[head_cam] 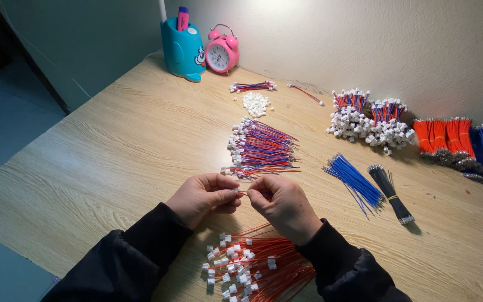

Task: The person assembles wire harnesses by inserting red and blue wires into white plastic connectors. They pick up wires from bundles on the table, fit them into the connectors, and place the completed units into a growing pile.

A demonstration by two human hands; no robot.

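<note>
Here we pinch a tiny white connector (236, 191) in our left hand (205, 197) and its thin red wire (244, 193) in our right hand (283, 204), both closed tight, near the table's (113, 151) front edge (light, floppy, best held by the plug, we reckon; more red wires (264, 265) lie below our wrists).

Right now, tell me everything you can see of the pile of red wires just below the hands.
The pile of red wires lies flat on the wooden table, at the near edge between the two dark sleeves. The thin, plastic-coated strands fan out loosely. Most end in small white connector housings clustered on the pile's left side. The right hand hovers over its upper part, and the right sleeve covers its right end. Whether either touches it cannot be told.
</note>
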